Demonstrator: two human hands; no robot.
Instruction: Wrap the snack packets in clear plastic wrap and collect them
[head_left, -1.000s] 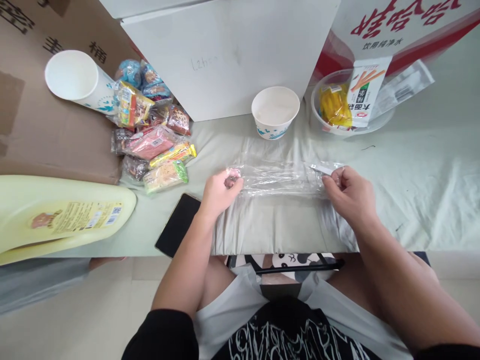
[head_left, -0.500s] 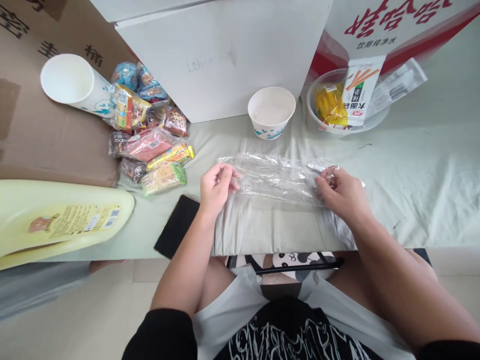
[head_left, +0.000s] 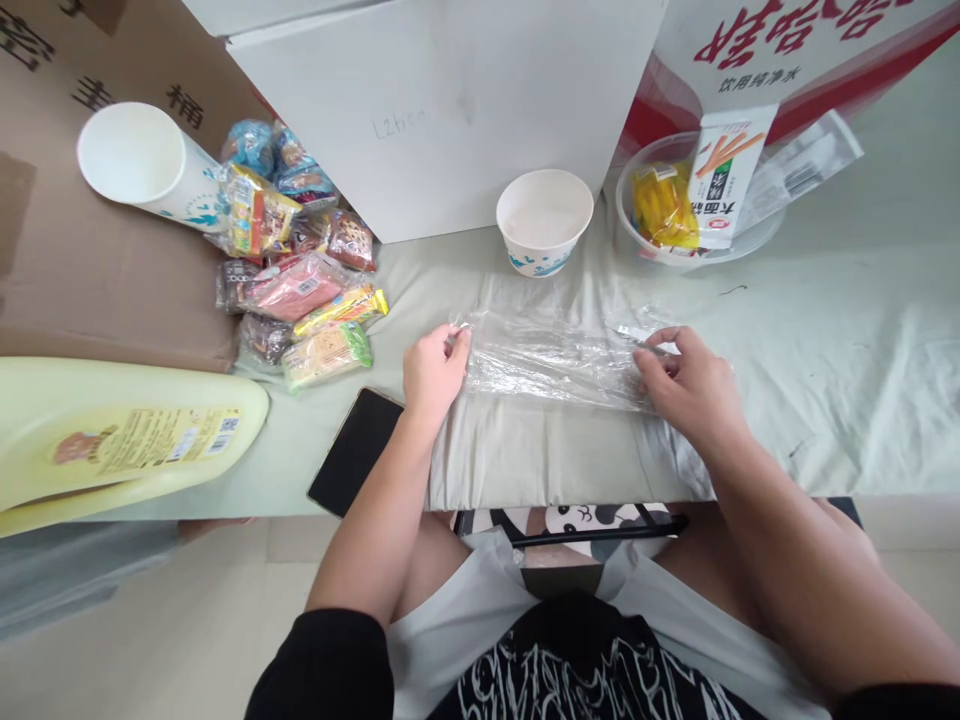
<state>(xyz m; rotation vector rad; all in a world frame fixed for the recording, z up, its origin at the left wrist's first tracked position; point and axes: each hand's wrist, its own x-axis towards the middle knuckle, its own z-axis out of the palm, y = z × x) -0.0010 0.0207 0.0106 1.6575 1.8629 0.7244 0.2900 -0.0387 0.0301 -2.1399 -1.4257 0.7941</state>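
Note:
A crinkled, shiny piece of clear plastic film (head_left: pixel 551 360) is stretched sideways, low over the cloth-covered table; whether it is a bag or a single sheet I cannot tell. My left hand (head_left: pixel 436 372) is closed, thumb and forefinger pinching its left end. At the other end, my right hand (head_left: pixel 694 385) also pinches the film, thumb against forefinger. A thin pale strip with a pointed tip (head_left: pixel 637 333) shows by the right fingers, too unclear to name. Beyond the film stands an upright paper bowl (head_left: pixel 544 225) with blue print. A black phone (head_left: pixel 356 450) lies beside my left forearm.
Several wrapped snacks (head_left: pixel 300 285) are heaped at the left, with a tipped paper cup (head_left: pixel 135 155) against a cardboard box (head_left: pixel 112 270). A yellow jug (head_left: pixel 127 440) lies nearer. A clear plastic bowl (head_left: pixel 739 245) of packets is at right. White boxes (head_left: pixel 450 110) stand behind.
My left fingers have closed into a tighter pinch on the film's left end. The film is drawn somewhat straighter. My right hand has barely moved.

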